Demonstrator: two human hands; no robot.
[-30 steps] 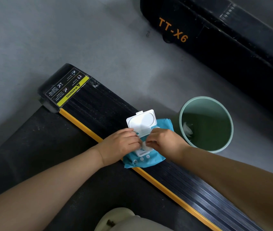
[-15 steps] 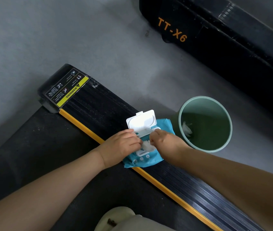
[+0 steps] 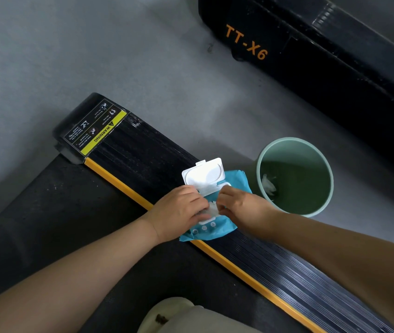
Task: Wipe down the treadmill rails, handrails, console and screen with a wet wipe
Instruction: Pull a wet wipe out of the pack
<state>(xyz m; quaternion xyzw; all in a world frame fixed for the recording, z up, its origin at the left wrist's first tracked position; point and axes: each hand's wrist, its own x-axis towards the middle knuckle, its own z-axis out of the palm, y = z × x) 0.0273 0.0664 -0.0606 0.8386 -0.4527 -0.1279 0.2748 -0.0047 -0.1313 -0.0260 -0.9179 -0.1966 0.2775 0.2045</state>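
View from above of the ribbed black side rail (image 3: 143,155) of a treadmill, edged by an orange-yellow strip (image 3: 119,186) along the dark running belt (image 3: 54,212). A soft teal wet-wipe pack (image 3: 217,230) lies on the rail, its white hinged plastic lid (image 3: 203,174) standing open and tilted away from the person.

The left hand (image 3: 179,212) rests on the near left part of the pack with fingers curled over the opening. The right hand (image 3: 241,207) has thumb and forefinger drawn narrowly together at the opening. Between the two hands a crumpled white wet wipe (image 3: 212,209) protrudes from the dispenser slot; both hands touch it, and the right appears to pinch it, though the exact contact is partly hidden.

Compared with the frame one second earlier, more white wipe is exposed between the hands, where only a small tuft showed before. The right hand has shifted slightly towards the lid. The pack, the lid and the left hand keep nearly the same positions.

On the grey floor (image 3: 95,56) just beside the rail stands a pale green round plastic bin (image 3: 321,150), with a crumpled white piece (image 3: 268,186) inside. A black-and-yellow warning label (image 3: 95,131) marks the rail's end cap. Farther off lies a black machine base lettered "TT-X6" (image 3: 246,45) in orange.
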